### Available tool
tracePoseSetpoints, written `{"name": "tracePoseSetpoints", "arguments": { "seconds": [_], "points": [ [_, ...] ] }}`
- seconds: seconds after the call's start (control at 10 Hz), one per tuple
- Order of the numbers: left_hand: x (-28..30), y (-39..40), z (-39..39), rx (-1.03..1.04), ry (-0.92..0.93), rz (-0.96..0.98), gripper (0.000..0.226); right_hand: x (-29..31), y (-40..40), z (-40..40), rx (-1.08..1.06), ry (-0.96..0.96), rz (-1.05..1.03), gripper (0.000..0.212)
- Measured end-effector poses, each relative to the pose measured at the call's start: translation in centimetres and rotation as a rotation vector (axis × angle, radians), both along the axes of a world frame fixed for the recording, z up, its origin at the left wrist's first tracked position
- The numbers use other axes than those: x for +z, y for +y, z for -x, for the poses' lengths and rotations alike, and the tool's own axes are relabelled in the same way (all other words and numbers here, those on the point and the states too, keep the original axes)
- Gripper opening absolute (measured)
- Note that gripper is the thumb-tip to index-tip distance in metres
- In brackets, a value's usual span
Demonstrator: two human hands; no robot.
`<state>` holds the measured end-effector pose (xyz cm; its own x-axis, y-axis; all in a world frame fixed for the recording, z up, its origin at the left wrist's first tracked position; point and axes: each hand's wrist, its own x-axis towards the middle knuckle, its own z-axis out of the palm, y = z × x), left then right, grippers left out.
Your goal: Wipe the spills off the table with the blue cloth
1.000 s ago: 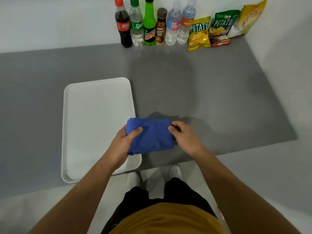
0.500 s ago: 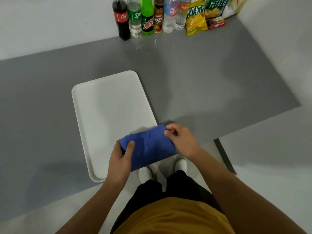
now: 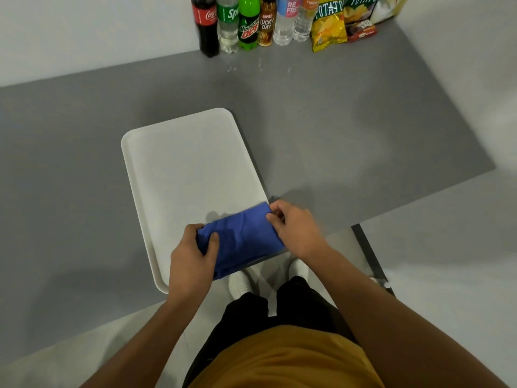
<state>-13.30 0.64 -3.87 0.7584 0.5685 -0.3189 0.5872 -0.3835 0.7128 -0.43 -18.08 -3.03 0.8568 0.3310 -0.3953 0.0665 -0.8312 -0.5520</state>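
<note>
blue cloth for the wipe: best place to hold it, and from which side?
Probably one hand flat on top of the folded blue cloth, coming from above at its near edge. It is a flat pad, now pinched at its short ends by the left hand and right hand; the wet spots lie far across the grey table.

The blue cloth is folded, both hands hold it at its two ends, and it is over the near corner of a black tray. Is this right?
Not quite: the tray is white, not black, as the head view shows. The rest holds: the blue cloth is folded, the left hand and the right hand hold its two ends, and it is over the tray's near corner.
</note>
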Motion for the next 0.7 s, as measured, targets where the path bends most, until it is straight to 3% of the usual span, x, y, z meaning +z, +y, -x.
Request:
{"name": "tracePoseSetpoints", "arguments": {
  "seconds": [0.3, 0.6, 0.7],
  "points": [
    [-0.8, 1.5, -0.2, -0.147, -0.019, -0.336, 0.032, -0.1, 0.1, -0.2, 0.094, -0.079, 0.114, 0.017],
    [-0.5, 1.6, -1.0, -0.144, -0.038, -0.243, 0.041, 0.2, -0.6, -0.8, 0.025, -0.036, 0.047, 0.017],
    [0.6, 0.5, -1.9, -0.188, -0.103, -0.293, 0.038, 0.6, -1.7, -1.0, -0.065, -0.067, -0.023, 0.017]
  ]
}}
